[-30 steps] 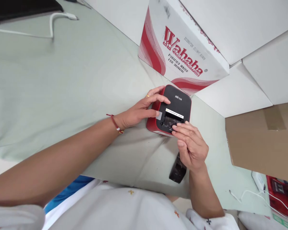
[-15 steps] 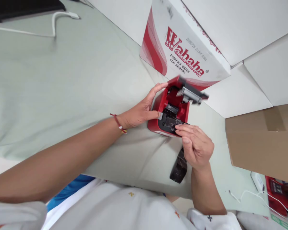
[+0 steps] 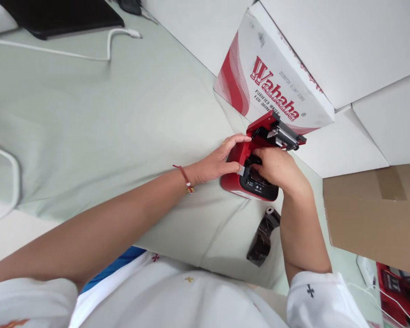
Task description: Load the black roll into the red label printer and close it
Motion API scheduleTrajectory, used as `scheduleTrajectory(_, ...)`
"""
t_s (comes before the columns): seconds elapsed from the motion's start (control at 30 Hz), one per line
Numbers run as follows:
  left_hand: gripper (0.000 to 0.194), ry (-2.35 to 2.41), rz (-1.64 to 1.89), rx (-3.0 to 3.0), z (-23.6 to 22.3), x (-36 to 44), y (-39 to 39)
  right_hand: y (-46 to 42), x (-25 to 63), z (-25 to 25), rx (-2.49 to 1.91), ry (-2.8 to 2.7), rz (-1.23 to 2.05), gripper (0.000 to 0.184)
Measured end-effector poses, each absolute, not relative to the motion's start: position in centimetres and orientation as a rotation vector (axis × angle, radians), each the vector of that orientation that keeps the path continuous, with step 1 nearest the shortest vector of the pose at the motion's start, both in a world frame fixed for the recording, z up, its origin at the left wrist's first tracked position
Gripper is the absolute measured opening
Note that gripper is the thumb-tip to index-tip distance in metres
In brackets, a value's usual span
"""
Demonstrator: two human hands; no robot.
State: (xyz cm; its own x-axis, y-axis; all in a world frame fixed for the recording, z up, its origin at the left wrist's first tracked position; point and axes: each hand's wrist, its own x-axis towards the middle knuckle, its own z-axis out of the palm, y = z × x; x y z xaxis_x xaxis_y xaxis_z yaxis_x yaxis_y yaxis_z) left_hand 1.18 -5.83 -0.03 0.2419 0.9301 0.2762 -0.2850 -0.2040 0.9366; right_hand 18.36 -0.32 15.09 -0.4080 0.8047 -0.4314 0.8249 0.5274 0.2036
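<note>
A person in a white shirt (image 3: 177, 296) with small printed motifs sits at a table with a pale green cloth (image 3: 157, 114), a strip of blue fabric (image 3: 119, 266) showing below the left forearm. Just beside the right forearm, on its left, a black roll (image 3: 263, 237) lies partly unwound on the cloth.

Farther from the body, both hands work at a red-and-black printer (image 3: 232, 182) resting on the cloth. The left hand (image 3: 227, 157), a red bracelet (image 3: 186, 180) at its wrist, braces the near-left side, thumb and fingers apart, the thumb at a grey latch (image 3: 241, 171). The right hand (image 3: 276, 166) reaches inside over dark material; its fingertips are partly hidden, and whether they are closed on anything cannot be told. The lid (image 3: 287, 136) stands raised just beyond the right hand.

To the right of that hand, well apart, are a red case (image 3: 391, 282) and a brown carton (image 3: 362, 209). Behind the printer leans a tilted Wahaha box (image 3: 235, 91). Far beyond the left hand, to its left, a white cable (image 3: 108, 45) lies near a black slab (image 3: 68, 18).
</note>
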Motion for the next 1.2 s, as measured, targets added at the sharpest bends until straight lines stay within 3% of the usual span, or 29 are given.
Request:
scheduleTrajectory(0.17,0.079,0.677,1.274,1.286,0.5,1.3,-6.1,-1.6,20.3,15.8,1.456,2.51,-0.157,0.033)
scheduleTrajectory(0.33,0.077,0.678,1.271,1.273,0.2,1.4,-5.9,-6.1,27.8,20.3,1.657,2.821,-0.727,0.034)
scheduleTrajectory(0.5,0.079,0.657,1.253,1.22,0.0,1.4,-5.9,-9.9,32.9,19.6,1.286,2.826,-1.318,0.024)
scheduleTrajectory(0.6,0.081,0.635,1.238,1.178,0.0,1.4,-5.8,-11.2,32.8,15.1,1.448,2.542,-1.242,0.025)
scheduleTrajectory(0.73,0.08,0.602,1.249,1.167,-0.2,1.4,-5.6,-12.5,32.3,10.2,1.73,2.436,-1.243,0.04)
scheduleTrajectory(0.93,0.076,0.571,1.268,1.145,-0.5,1.3,-5.4,-13.3,35.1,9.3,2.353,2.322,-0.884,0.054)
scheduleTrajectory(1.1,0.074,0.561,1.268,1.151,-0.5,1.3,-5.4,-12.9,35.4,8.6,2.189,2.254,-0.745,0.047)
scheduleTrajectory(1.2,0.078,0.577,1.261,1.144,-0.4,1.3,-5.6,-12.8,35.3,10.5,1.997,2.239,-0.819,0.039)
